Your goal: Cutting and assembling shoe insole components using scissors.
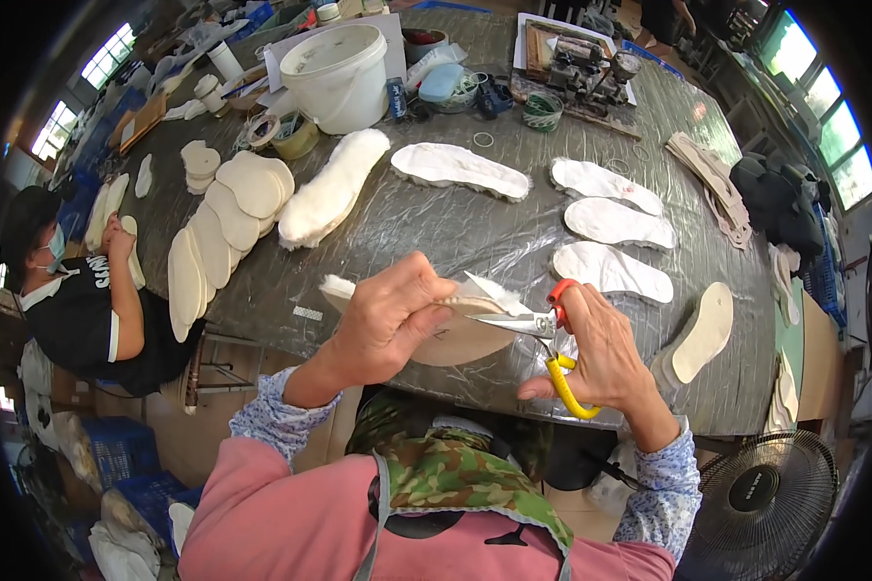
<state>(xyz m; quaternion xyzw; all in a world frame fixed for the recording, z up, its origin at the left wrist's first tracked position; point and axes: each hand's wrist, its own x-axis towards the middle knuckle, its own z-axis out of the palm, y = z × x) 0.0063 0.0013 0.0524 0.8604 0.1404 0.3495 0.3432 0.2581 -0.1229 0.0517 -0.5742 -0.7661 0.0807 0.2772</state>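
My left hand (388, 315) is closed, pinching the upper edge of a beige insole (463, 349) with white fleece showing at its rim. It is held tilted above the near part of the table. A pair of scissors (525, 326), one handle loop red and the other yellow, is in my right hand (603, 351). Some fingers go round the red loop, and the thumb is by the yellow one. The blades lie at the insole's right end, next to a loose white flap of fleece (492, 292). The blade tips are partly hidden behind the flap.
A fluffy insole (335, 189), a white insole (460, 168) and more white insoles (618, 224) lie beyond my hands. Overlapping beige insoles (225, 221) spread at left. A white bucket (337, 87) stands behind. A co-worker (87, 295) sits left; a fan (758, 494) stands right.
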